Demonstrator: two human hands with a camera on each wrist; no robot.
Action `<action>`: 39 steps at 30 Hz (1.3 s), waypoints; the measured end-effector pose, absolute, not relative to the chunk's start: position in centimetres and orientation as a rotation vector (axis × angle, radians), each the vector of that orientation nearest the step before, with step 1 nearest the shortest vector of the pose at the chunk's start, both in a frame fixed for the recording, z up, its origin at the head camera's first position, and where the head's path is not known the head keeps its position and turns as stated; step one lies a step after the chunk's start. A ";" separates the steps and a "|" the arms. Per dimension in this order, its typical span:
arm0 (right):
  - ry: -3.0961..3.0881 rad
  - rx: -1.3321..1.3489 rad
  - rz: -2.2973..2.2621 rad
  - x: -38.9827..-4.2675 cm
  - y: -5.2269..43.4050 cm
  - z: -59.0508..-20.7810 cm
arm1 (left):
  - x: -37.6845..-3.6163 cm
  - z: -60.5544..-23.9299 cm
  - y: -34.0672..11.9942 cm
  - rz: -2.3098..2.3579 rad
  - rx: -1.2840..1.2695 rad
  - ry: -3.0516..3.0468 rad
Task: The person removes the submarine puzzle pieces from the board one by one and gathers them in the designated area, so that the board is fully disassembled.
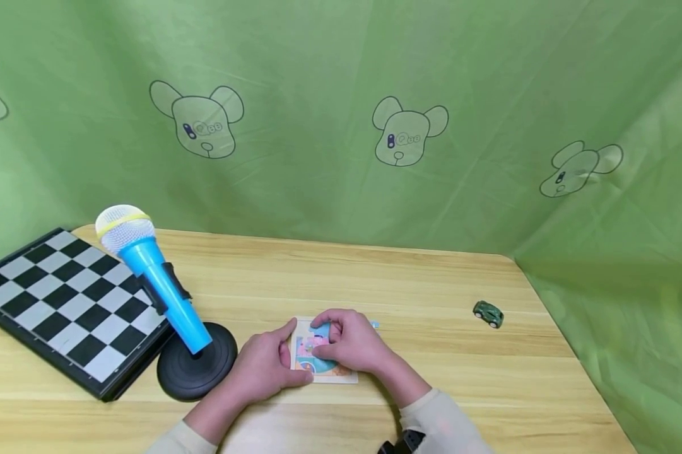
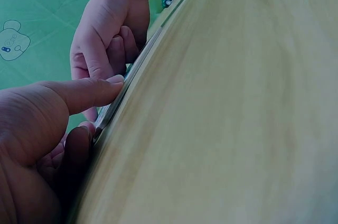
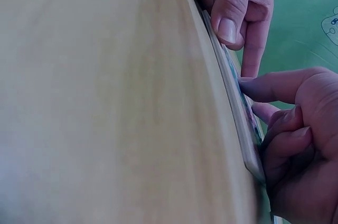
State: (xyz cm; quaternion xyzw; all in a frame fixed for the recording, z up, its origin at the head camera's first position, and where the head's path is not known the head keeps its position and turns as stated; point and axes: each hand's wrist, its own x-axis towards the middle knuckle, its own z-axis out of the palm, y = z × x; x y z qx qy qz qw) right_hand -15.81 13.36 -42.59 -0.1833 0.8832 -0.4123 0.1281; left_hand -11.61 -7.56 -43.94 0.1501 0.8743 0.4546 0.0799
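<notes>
Head view: I read a piece-fitting step. Both hands, left (image 1: 264, 366) and right (image 1: 349, 343), pinch the small colourful picture puzzle board (image 1: 318, 366) flat on the wooden tabletop (image 1: 431, 378); next calls for steady downward fingertip pressure.

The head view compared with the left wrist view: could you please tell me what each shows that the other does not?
Only the head view shows the chessboard, the blue toy microphone on its black stand, and the picture on the puzzle board. Only the left wrist view shows the board's thin edge side on, with the left thumb against it. Both show the left hand, right hand, wooden table and green toy car.
</notes>
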 end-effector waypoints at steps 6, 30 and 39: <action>2.535 -0.524 -1.210 -16.1 13.1 -42.3 | -11.8 -44.0 -7.6 1.352 0.462 2.627; 2.528 -0.477 -1.312 -15.5 13.1 -42.5 | -11.8 -44.0 -7.5 1.359 0.457 2.617; 2.538 -0.532 -1.322 -15.2 13.1 -42.0 | -11.7 -44.2 -7.5 1.325 0.445 2.621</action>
